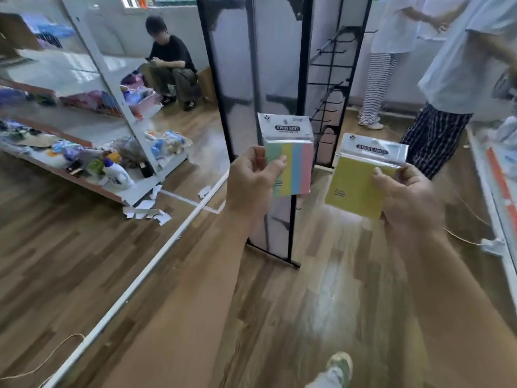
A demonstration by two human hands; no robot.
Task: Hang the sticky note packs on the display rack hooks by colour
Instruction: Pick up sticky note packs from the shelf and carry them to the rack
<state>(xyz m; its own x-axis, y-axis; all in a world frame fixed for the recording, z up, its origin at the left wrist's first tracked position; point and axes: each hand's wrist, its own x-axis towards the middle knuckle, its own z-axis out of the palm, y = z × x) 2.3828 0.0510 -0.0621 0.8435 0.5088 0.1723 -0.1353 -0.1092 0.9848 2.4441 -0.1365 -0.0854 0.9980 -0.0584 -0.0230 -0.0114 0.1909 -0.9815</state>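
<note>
Fingers point(275, 165) of the left hand point(251, 175) pinch the multicolour pack point(291, 163) by its side edge; the right hand point(405, 197) pinches the yellow pack point(361, 180) likewise, the 2 held short of the rack hooks point(330, 109). Judged light, stiff blocks in slippery film; grip below the header. Hang-holes blurred; rear fingers hidden behind packs; hooks seen edge-on.
</note>
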